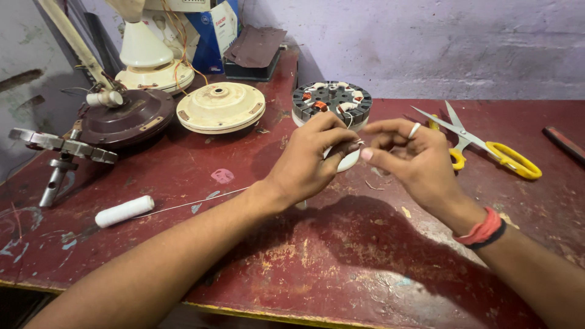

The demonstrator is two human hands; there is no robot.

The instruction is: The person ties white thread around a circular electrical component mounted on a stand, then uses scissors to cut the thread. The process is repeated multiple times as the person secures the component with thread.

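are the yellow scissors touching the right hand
Apart. The head view shows bare red table between the yellow scissors and the right hand, which is raised toward the left hand.

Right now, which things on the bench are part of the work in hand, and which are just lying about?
In use:
- left hand and right hand, fingers pinching white thread
- motor stator behind the hands
- thread spool, its thread running to the hands

Lying about:
- yellow scissors
- cream fan cover
- brown fan housing
- metal puller
- red-handled tool
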